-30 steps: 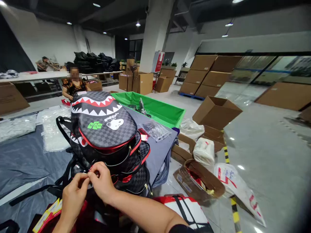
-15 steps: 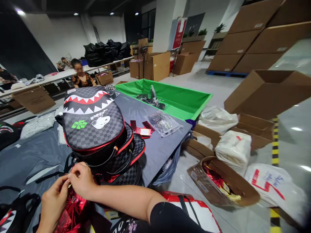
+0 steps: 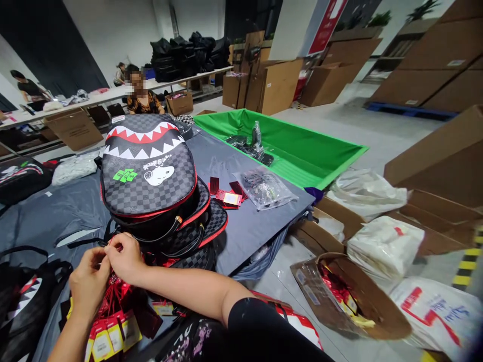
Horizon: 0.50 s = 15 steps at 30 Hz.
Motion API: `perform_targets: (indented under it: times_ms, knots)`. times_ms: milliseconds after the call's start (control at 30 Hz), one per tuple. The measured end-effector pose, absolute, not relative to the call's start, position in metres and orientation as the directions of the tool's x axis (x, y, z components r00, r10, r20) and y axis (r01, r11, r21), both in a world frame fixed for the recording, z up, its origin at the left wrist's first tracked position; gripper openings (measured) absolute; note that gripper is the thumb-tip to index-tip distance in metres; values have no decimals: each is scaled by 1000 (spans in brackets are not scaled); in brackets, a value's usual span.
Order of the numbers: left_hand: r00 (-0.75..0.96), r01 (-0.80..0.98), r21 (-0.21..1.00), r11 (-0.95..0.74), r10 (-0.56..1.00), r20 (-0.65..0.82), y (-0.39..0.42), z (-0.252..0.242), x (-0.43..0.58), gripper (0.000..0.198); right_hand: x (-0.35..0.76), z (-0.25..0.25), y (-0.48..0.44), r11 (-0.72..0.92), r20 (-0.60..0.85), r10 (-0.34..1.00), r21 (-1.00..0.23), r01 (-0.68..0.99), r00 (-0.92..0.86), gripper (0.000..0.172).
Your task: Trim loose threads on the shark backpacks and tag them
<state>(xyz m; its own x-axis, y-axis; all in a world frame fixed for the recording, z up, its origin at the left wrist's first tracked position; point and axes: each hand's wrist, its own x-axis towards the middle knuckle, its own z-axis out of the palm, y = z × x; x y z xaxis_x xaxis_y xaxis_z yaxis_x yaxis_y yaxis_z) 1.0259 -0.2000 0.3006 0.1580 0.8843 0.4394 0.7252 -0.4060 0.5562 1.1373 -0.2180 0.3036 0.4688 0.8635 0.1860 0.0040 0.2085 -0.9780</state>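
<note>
My left hand and my right hand meet fingertip to fingertip in front of a stack of backpacks, both pinched closed. Red strings fan out just beneath them from a bunch of hang tags with red and yellow faces; the fingers appear to grip these strings, though the exact pinch point is hidden. Right behind the hands, the top backpack lies flat, grey-black checked with a shark-teeth print, a white dog figure and red piping. More checked backpacks lie under it.
Loose red tags and a clear plastic bag lie on the grey-covered table. Beyond stands a green bin. On the right floor are cardboard boxes, white bags and a carton of tags. A person sits behind the stack.
The view has shifted, so the background sits further right. My hands stay pinched together at nearly the same place by the stack. More yellow tag faces show below them.
</note>
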Motion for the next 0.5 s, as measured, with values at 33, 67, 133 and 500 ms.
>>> perform_targets:
  times_ms: [33,67,133,500]
  knots:
    - [187,697,577,-426,885,427,-199,300,1026,38,1137,303,-218,214,196,860,-977,16,472,25]
    - [205,687,581,-437,883,422,-197,299,1026,39,1137,303,-217,220,207,856,-975,29,474,26]
    - [184,715,552,-429,877,444,-194,296,1027,38,1136,303,-217,227,222,846,-973,48,485,26]
    - [132,683,584,-438,861,492,-195,279,1028,41,1134,296,-216,215,241,837,-970,110,490,19]
